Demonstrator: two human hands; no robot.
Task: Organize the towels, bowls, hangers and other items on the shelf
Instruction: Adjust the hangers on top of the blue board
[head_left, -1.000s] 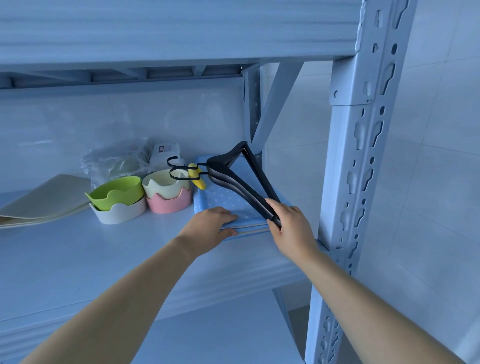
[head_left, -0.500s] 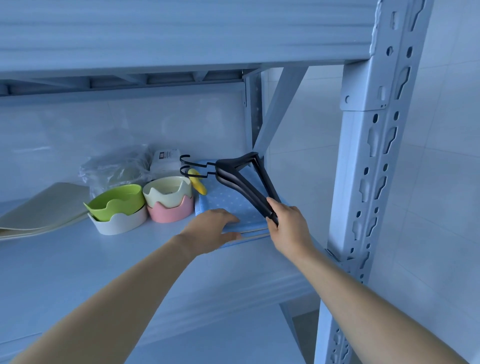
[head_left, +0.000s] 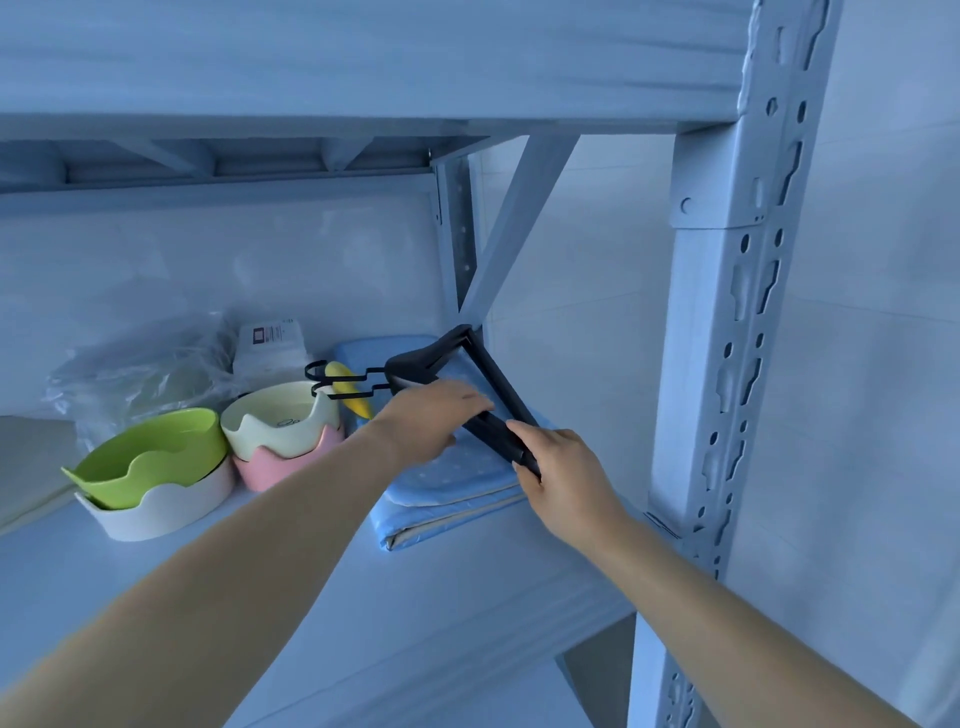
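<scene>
Two black hangers (head_left: 488, 379) are held together, tilted, above a folded blue dotted towel (head_left: 447, 478) at the right end of the shelf (head_left: 260, 597). My right hand (head_left: 561, 467) grips their near lower end. My left hand (head_left: 436, 415) lies with fingers stretched over the hangers' arm near the neck. Their hooks (head_left: 332, 379) point left over a yellow item (head_left: 353, 395). A green bowl (head_left: 150, 457) sits nested in a white one (head_left: 156, 509). Beside them a cream bowl (head_left: 280, 421) is nested in a pink one (head_left: 280, 462).
A clear plastic bag (head_left: 140, 374) and a white labelled pack (head_left: 270, 348) stand at the back. Beige folded cloth (head_left: 26, 462) lies at the far left. The shelf's upright post (head_left: 727, 364) rises close on the right, a diagonal brace (head_left: 514, 228) behind.
My left hand has lifted off the towel and moved up onto the hangers. The hangers have shifted slightly right and back, still held by my right hand.
</scene>
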